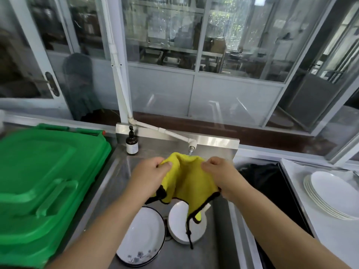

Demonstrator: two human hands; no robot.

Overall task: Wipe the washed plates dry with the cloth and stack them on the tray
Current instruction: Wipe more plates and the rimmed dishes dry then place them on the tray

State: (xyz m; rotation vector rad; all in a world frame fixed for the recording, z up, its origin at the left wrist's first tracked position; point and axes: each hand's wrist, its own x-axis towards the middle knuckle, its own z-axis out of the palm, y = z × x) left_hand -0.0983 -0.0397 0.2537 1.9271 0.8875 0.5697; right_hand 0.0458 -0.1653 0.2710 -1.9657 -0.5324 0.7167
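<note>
A yellow cloth (186,181) with black edging hangs over the steel sink (217,230), held up between both hands. My left hand (149,175) pinches its left top corner, and my right hand (219,175) grips the right top corner. Below the cloth, inside the sink, lie washed plates: a black-rimmed plate with a flower print (141,237) at the left and a plain white stack (178,224) partly hidden by the hanging cloth. A stack of several white plates (334,195) rests on the white tray (330,239) at the right.
A large green bin lid (42,181) fills the left side. A brown pump bottle (132,142) stands at the sink's back left corner, with the white tap (191,145) behind the cloth. A black-lined bin (272,183) sits between the sink and tray.
</note>
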